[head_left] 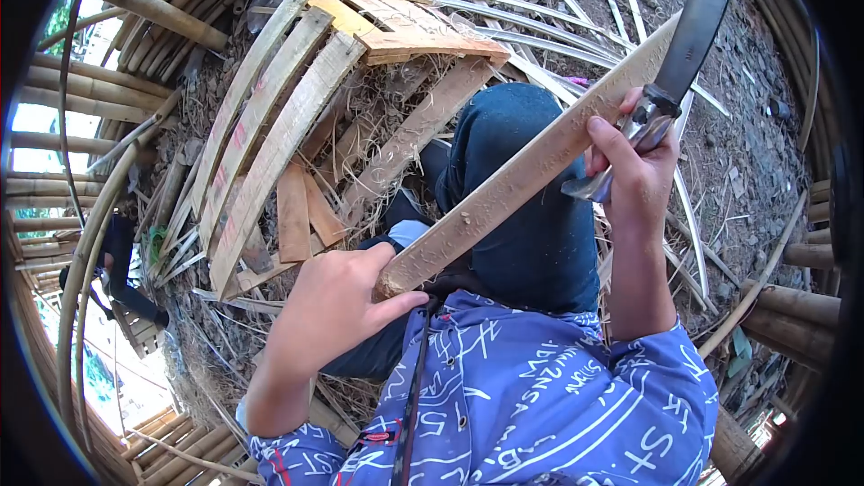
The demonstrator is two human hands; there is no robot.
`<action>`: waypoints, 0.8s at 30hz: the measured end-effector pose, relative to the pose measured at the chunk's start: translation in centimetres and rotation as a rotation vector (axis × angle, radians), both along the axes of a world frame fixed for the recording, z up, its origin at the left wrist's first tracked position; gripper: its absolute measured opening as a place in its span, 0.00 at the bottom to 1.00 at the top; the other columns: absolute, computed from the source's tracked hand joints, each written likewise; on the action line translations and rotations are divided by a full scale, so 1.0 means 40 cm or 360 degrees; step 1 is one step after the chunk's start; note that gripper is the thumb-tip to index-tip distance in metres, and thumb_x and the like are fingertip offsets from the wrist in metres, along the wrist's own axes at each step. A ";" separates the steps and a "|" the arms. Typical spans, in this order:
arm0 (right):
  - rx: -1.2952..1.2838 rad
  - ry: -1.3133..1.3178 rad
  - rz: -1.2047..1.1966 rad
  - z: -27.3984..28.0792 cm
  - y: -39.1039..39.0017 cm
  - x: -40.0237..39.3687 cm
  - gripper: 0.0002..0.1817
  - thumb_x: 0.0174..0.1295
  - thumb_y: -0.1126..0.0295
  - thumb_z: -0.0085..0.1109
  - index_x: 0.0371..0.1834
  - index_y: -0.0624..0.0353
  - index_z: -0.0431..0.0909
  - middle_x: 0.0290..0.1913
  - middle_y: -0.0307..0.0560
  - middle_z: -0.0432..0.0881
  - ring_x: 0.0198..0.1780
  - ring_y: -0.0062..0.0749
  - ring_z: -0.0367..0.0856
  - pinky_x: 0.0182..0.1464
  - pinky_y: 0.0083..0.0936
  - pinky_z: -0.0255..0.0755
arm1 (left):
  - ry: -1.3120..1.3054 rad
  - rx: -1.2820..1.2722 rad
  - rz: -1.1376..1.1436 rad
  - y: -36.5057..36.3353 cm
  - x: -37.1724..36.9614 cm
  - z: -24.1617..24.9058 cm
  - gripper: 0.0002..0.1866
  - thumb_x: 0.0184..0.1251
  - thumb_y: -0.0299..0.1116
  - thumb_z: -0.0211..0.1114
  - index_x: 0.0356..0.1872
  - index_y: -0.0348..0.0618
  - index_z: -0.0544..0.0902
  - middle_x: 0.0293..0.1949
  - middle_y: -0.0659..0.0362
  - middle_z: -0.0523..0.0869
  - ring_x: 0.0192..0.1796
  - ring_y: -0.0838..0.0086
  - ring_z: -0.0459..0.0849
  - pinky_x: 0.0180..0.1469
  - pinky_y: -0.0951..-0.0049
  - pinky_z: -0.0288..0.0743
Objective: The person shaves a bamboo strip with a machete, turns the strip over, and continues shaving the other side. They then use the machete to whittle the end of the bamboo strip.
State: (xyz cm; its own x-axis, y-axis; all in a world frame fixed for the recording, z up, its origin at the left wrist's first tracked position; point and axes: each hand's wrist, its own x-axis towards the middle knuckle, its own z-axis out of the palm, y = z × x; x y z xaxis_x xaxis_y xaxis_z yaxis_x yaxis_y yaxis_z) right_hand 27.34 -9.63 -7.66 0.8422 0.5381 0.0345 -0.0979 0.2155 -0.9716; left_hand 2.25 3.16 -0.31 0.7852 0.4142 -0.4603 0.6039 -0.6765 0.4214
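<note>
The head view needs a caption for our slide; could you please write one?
Left hand on a long flat strip, right hand gripping a large knife, with a slatted wooden crate nearby.

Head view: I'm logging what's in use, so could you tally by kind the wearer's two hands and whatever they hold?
Hands, left hand and right hand: 2
Curved-blade knife: 1
Long flat strip: 1
Total: 4

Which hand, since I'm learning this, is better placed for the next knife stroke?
Probably the right hand: it grips the knife beside the slat, while the left hand holds the slat's near end.
</note>
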 end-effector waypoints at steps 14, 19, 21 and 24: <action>-0.0428 -0.0122 0.0211 -0.016 -0.092 0.108 0.14 0.54 0.80 0.64 0.41 0.65 0.70 0.24 0.40 0.77 0.19 0.20 0.74 0.22 0.17 0.71 | -0.0426 -0.0488 0.0121 -0.017 0.121 -0.062 0.19 0.62 0.38 0.70 0.38 0.31 0.75 0.22 0.52 0.82 0.19 0.73 0.82 0.22 0.74 0.74; -0.0776 -0.0557 0.0263 -0.028 -0.103 0.055 0.09 0.49 0.78 0.57 0.35 0.63 0.75 0.22 0.34 0.69 0.25 0.16 0.65 0.27 0.18 0.61 | -0.0390 -0.0365 0.0135 -0.047 0.219 -0.034 0.18 0.66 0.38 0.65 0.35 0.31 0.71 0.22 0.44 0.81 0.19 0.63 0.83 0.25 0.65 0.74; -0.0901 -0.0745 0.0319 -0.017 -0.104 0.044 0.10 0.47 0.77 0.54 0.34 0.61 0.76 0.18 0.40 0.69 0.21 0.21 0.66 0.26 0.21 0.64 | -0.0412 -0.0234 0.0126 -0.053 0.246 -0.040 0.17 0.66 0.37 0.64 0.35 0.30 0.71 0.22 0.42 0.80 0.19 0.59 0.82 0.27 0.61 0.74; -0.0814 -0.0730 0.0491 -0.030 -0.106 0.029 0.08 0.45 0.77 0.55 0.31 0.61 0.76 0.16 0.45 0.70 0.17 0.26 0.65 0.24 0.24 0.66 | -0.0465 -0.0121 0.0137 -0.059 0.273 -0.057 0.17 0.66 0.37 0.64 0.35 0.30 0.72 0.23 0.40 0.80 0.23 0.52 0.83 0.30 0.56 0.73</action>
State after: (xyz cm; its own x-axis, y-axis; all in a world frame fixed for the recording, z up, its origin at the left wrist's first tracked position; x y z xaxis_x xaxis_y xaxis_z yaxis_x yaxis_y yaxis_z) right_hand 28.50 -13.88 -8.87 0.6118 0.7905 0.0276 0.3578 -0.2455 -0.9010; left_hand 13.16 0.79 -2.61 0.8522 0.4581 -0.2527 0.5037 -0.5881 0.6328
